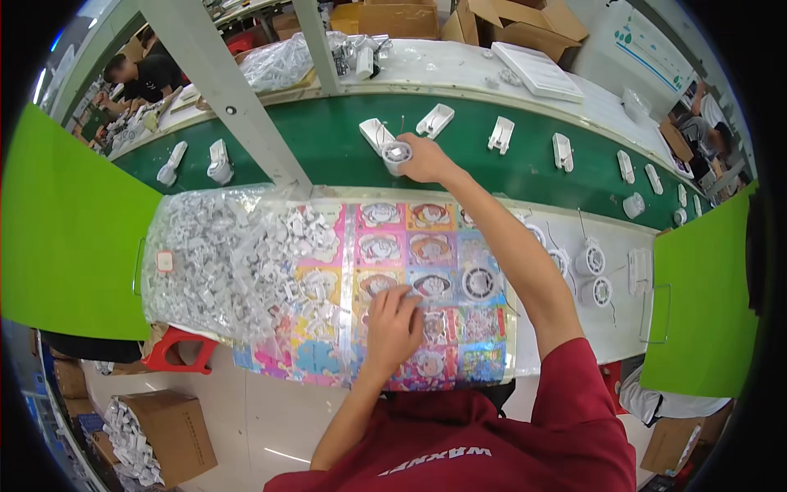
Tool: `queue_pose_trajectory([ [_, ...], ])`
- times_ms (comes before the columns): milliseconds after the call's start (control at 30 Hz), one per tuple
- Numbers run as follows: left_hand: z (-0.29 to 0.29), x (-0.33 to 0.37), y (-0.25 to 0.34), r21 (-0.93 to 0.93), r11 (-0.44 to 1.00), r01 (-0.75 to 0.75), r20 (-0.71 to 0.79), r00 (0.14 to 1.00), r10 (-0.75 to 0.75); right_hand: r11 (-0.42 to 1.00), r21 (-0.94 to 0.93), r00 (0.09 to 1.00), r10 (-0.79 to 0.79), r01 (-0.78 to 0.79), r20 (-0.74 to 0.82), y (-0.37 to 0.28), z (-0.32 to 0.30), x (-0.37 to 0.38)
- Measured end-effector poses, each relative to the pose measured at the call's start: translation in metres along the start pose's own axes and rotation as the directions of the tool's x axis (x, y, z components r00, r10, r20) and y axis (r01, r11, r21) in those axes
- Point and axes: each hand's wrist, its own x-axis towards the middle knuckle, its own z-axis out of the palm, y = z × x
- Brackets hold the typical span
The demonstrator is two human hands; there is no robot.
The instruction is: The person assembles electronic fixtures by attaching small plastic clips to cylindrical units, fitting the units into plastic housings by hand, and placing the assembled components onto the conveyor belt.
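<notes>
My right hand (425,159) reaches out over the green conveyor belt, its fingers closed on a white round plastic housing (396,153) with a ring-shaped face. Just beyond it lies a white elongated shell (376,134), partly covered by the housing, and another white elongated shell (435,120) sits to the right. My left hand (393,330) rests on the colourful printed sheet (379,248) with its fingers stretched out and nothing visible in them. To the right of that hand, a similar white round part (479,283) lies on the sheet.
A clear plastic bag of small white parts (213,266) fills the left side, with loose pieces spilling out. More round housings (590,261) with wires stand at the right. Green panels (705,303) flank the bench, and a grey post (229,107) rises at the left of the belt.
</notes>
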Motion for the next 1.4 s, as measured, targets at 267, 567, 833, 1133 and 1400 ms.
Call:
queue_pose_trajectory([
  [267,-0.002,0.012,0.005,-0.005,0.998,0.064,0.027,0.998,-0.064,0.753,-0.446,0.800,0.175,-0.484,-0.574,0.110,-0.077,0.020],
  [567,-0.004,0.012,0.003,0.002,0.993,0.117,0.051,0.992,-0.117,0.852,-0.156,0.859,0.465,-0.500,-0.214,0.065,-0.043,0.074],
  [833,-0.003,0.012,0.005,-0.044,0.992,0.119,0.036,0.992,-0.117,0.864,-0.145,0.866,0.443,-0.481,-0.233,0.043,-0.022,0.075],
  [1133,0.000,0.013,0.003,-0.110,0.988,0.106,-0.007,0.994,-0.107,0.964,0.067,0.966,0.257,-0.258,0.013,0.064,-0.064,-0.005],
  [1400,-0.028,-0.011,0.010,0.030,0.999,-0.033,-0.388,0.921,0.042,0.794,-0.169,0.808,-0.588,0.584,0.035,-0.040,-0.065,-0.198],
])
